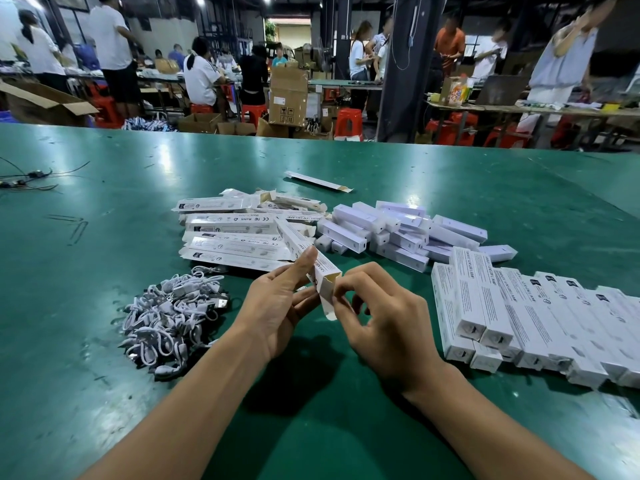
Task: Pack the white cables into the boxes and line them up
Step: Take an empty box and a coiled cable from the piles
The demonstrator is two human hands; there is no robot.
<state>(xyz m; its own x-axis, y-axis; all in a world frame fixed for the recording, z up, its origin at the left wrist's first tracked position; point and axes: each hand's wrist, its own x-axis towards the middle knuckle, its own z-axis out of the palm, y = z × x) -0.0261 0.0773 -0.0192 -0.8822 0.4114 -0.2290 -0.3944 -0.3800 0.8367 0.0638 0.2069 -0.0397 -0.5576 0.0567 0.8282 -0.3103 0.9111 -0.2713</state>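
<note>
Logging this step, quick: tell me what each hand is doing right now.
Left hand: holds the open white box.
Right hand: pinches the flap at that box's open end.

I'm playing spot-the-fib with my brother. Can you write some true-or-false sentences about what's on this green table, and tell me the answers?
1. The left hand and right hand both hold one white box. True.
2. The white cables lie to the right of the hands. False: the pile lies to their left.
3. The table is red. False: it is green.
4. Closed boxes lie side by side on the right. True.
5. The right hand holds a cable. False: it pinches the box's flap.
</note>
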